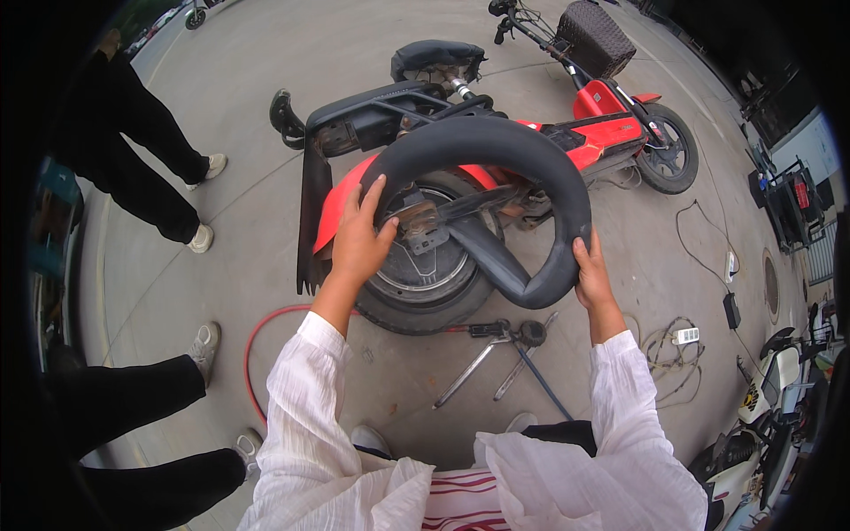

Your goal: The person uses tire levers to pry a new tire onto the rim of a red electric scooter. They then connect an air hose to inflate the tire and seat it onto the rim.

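Observation:
Both my hands hold a black rubber inner tube (491,137), partly inflated and folded at its lower end. My left hand (362,235) grips its left side, fingers spread over it; my right hand (593,269) clasps the lower right side, thumb on top. Beneath the tube, a red electric scooter (614,136) lies on its side, its rear wheel (425,279) nearest me. Below that wheel, an air chuck with a round gauge (531,333) rests on the concrete beside two metal tyre levers (468,375), joined to a red hose (252,345).
Two people in black trousers (146,411) stand at the left. Cables with a white power strip (686,336) lie on the ground at right, near a black power adapter (731,310). Parked two-wheelers (773,388) line the lower right, and a black metal rack (793,199) stands above them.

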Motion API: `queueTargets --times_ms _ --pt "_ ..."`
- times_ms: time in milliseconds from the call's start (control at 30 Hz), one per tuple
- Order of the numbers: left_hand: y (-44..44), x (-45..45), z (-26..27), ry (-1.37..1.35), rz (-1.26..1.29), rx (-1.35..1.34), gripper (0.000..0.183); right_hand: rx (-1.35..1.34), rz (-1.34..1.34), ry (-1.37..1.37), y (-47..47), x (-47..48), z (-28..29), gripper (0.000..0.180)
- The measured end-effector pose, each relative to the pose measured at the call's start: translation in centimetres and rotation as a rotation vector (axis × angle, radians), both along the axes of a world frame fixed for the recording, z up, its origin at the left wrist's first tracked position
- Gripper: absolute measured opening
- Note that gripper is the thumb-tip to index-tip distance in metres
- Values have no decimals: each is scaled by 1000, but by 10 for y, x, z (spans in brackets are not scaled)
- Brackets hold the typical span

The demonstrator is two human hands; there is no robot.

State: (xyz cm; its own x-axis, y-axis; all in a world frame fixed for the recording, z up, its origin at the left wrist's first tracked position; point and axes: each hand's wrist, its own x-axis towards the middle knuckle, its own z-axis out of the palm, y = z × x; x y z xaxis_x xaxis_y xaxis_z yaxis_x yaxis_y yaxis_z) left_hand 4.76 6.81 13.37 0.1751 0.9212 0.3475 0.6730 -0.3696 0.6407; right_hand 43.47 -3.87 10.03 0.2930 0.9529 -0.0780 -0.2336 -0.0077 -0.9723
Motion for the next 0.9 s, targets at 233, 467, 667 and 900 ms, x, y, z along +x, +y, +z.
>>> queueTargets --times_ms 233,467,667,900 --pt "-4 -3 2 17 0 -5 66 -80 45 30 1 12 -20 65" --pt "-5 -10 -29 -166 56 25 56 -231 60 80 4 14 -39 52" --pt "-17 8 -31 -59 132 33 66 -505 35 227 -6 9 -64 55" --pt "-22 19 -37 -65 106 -48 79 -709 56 300 -18 -4 -90 58"
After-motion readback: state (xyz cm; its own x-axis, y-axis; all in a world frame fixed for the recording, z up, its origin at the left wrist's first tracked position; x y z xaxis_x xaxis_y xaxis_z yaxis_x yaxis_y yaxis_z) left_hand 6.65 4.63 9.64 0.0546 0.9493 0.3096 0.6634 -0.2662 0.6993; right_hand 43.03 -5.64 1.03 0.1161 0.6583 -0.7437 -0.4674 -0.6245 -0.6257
